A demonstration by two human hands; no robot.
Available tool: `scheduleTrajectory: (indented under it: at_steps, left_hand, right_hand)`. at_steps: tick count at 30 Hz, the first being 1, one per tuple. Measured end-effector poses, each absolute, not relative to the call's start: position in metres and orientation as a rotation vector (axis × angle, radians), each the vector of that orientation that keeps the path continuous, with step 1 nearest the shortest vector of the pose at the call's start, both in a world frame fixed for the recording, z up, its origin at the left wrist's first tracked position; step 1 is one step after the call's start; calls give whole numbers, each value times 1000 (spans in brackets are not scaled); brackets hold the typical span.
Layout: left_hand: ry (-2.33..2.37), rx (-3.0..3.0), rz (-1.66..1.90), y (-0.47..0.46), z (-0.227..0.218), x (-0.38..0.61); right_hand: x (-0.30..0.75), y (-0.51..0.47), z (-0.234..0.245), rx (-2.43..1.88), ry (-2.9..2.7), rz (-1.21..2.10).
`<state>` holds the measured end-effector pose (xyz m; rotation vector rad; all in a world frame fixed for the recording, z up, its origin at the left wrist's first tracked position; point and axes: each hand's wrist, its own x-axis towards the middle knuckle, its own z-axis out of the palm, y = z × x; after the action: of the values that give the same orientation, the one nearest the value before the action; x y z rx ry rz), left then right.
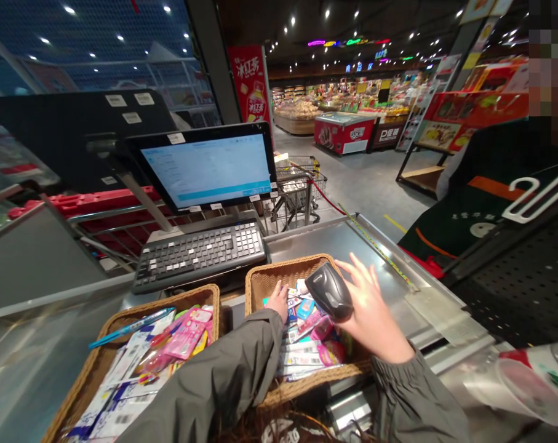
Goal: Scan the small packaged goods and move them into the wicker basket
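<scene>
In the head view, my right hand [373, 311] grips a black handheld barcode scanner [329, 290] above the right wicker basket [264, 275]. Some fingers of that hand stand out past the scanner. My left hand [277, 303] reaches into the left side of the same basket, its visible fingers stretched out over the small packages; whether it touches one I cannot tell. Flat white packets [301, 357], a pink package [330, 353] and a small blue box [305, 309] lie in this basket. My forearm and sleeve hide part of its left wall.
Left of my arm, another wicker basket [98, 332] holds blue-wrapped sticks [133, 327], pink packages [191, 332] and white packets. Behind stand a keyboard [202, 252] and a lit monitor [209, 166]. A plastic cup [514, 391] and a dark garment [458, 215] are at right.
</scene>
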<state>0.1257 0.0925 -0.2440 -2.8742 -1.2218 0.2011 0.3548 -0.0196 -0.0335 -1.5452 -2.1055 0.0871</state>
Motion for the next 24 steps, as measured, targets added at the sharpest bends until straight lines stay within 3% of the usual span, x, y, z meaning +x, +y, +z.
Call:
scheduleTrajectory:
  at_steps: [8, 24]
  left_hand:
    - [-1350, -2822, 312, 90, -191, 134]
    - [-1674, -2977, -207, 109, -61, 93]
  right_hand:
    - [354, -27, -31, -1524, -2086, 54]
    - [353, -38, -24, -1562, -2053, -14]
